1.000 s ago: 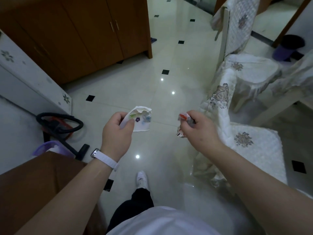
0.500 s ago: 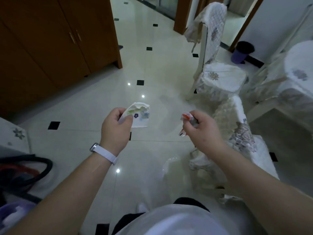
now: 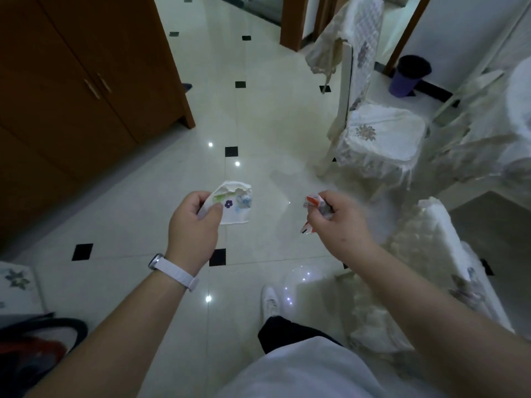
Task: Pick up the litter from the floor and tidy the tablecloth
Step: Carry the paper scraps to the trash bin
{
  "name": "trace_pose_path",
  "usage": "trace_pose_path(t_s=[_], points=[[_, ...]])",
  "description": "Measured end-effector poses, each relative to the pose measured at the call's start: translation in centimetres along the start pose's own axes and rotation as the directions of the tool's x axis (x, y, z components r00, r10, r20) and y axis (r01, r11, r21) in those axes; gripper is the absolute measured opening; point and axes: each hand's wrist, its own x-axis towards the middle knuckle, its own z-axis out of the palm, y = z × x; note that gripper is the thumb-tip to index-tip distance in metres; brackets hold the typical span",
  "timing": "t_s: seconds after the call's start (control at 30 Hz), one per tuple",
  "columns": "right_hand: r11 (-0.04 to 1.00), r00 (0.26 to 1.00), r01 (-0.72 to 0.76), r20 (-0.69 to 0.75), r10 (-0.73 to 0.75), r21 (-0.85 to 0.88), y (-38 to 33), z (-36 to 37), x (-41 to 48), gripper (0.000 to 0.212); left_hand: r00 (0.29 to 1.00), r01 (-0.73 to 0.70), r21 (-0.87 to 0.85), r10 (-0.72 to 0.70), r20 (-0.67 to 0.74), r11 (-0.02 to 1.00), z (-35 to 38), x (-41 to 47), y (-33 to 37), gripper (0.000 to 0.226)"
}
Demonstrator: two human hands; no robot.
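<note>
Standing on the glossy tiled floor [image 3: 258, 124], the person shows one white shoe [image 3: 269, 300] below a dark trouser leg at the bottom of the head view. Both forearms extend forward at mid-height, well apart from the floor surface. A white watch band [image 3: 175, 271] encircles the left wrist. The left hand [image 3: 195, 225] has its fingers curled, with the thumb pressing the torn paper piece [image 3: 237, 203] against them; this item is white with a purple flower print and a ragged upper edge, and it projects up and to the right of the hand. The right hand [image 3: 339, 222] pinches the crumpled wrapper [image 3: 311, 202], red and white, between thumb and fingertips; a loose end hangs below the fist. Both litter items are held in the air, none touching the floor. A fabric-covered near chair [image 3: 431, 254] stands beside the right forearm. Farther off, a brown wooden cabinet [image 3: 86, 81] occupies the left side, a covered far chair [image 3: 382, 133] stands at right, and a purple bin [image 3: 408, 77] sits beyond it near the wall.
</note>
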Motion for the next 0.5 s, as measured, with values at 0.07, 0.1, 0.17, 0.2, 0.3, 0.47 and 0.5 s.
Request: trace_pose_path(t_s=[0.07,0.1,0.17,0.2,0.3,0.47,0.5], points=[[0.999,1.0,0.003,0.021,-0.004,0.04,-0.3,1.0,3.9,0.034,1.0,0.01,0.025,-0.01,-0.002,1.0,0.8,3.3,0.6,0.005],[0.999,0.999,0.008,0.033,-0.01,0.047,-0.4,1.4,6.0,0.033,1.0,0.014,0.042,-0.014,-0.007,0.999,1.3,5.1,1.1,0.005],[0.999,0.998,0.019,0.057,-0.021,0.035,-0.8,1.5,10.1,0.031,1.0,0.011,0.064,-0.01,-0.022,0.998,2.4,8.7,2.3,0.007],[0.999,0.997,0.016,0.071,-0.019,0.031,-0.9,1.5,12.1,0.031,1.0,0.006,0.068,-0.004,-0.025,0.998,3.0,10.4,3.0,0.007],[0.999,0.997,0.028,0.07,-0.03,0.019,-1.9,0.9,17.7,0.032,0.999,-0.012,0.072,0.015,-0.034,0.997,4.5,15.2,5.1,0.006],[0.999,0.998,0.033,0.052,-0.034,0.029,-3.8,0.8,24.7,0.035,0.999,-0.035,0.045,0.036,-0.023,0.998,5.8,21.8,6.9,0.011],[0.999,0.998,0.032,0.057,-0.033,0.022,-4.1,1.0,25.8,0.035,0.999,-0.034,0.044,0.035,-0.017,0.998,6.0,23.2,7.0,0.01]])
